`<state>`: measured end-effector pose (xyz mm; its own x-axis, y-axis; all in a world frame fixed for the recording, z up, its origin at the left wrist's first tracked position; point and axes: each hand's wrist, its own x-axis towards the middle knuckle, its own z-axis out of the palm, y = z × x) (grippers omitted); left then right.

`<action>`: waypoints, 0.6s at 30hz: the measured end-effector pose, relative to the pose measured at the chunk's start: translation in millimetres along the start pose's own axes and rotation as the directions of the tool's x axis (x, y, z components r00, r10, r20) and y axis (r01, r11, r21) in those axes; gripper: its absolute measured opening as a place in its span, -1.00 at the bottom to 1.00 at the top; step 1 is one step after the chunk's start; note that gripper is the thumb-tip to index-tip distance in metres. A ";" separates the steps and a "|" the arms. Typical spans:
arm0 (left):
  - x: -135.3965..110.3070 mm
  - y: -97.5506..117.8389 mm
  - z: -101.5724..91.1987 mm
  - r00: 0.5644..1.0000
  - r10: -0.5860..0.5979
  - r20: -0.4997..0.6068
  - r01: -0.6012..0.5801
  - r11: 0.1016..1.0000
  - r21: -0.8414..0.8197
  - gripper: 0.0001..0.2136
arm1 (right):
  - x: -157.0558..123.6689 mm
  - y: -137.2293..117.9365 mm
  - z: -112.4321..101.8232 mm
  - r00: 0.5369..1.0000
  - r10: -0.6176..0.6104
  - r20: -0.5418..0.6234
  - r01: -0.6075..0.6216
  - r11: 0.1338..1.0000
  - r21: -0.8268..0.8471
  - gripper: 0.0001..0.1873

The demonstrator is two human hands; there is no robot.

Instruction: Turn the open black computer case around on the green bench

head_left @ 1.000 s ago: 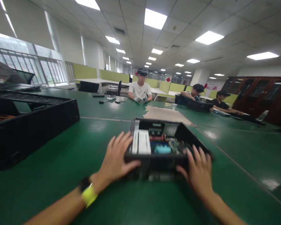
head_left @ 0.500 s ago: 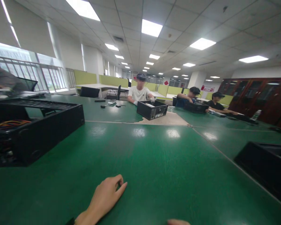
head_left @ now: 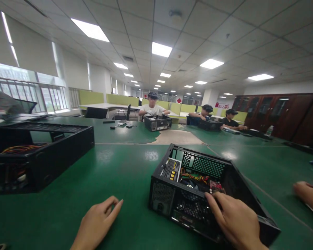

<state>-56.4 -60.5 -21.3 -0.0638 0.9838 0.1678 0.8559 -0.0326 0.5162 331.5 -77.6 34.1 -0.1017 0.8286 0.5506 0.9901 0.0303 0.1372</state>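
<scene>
An open black computer case [head_left: 237,170] lies on the green table [head_left: 125,166] in front of me. A power supply [head_left: 170,169] with yellow labels, coloured cables and a red board show inside. My right hand [head_left: 232,215] grips its near upper edge, thumb toward the left; some fingertips are hidden. To the left, my left hand [head_left: 97,218] rests on the bare tabletop, fingers loosely bent and thumb apart, holding nothing.
Another black computer case [head_left: 62,156] with cables stands at the left. Someone else's hand [head_left: 309,196] is at the right edge. Across the table, several people work at cases, one at a black case [head_left: 158,124] beside tools [head_left: 122,123]. A bottle [head_left: 270,131] stands far right.
The case at the right has come leftward in front of me, and my right hand is now on its edge. My left hand appears slightly further left. Another person's hand has appeared at right.
</scene>
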 end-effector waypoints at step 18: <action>123.0 225.9 29.2 0.714 0.314 0.626 -0.604 0.729 0.323 -0.90 | 113.4 -44.4 -7.8 0.720 -0.457 0.522 0.343 0.888 0.305 -0.73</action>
<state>144.1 58.4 91.5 0.5443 0.8028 -0.2434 0.8281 -0.5606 0.0031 275.3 10.6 96.9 -0.4753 0.8746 -0.0955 0.8743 0.4817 0.0601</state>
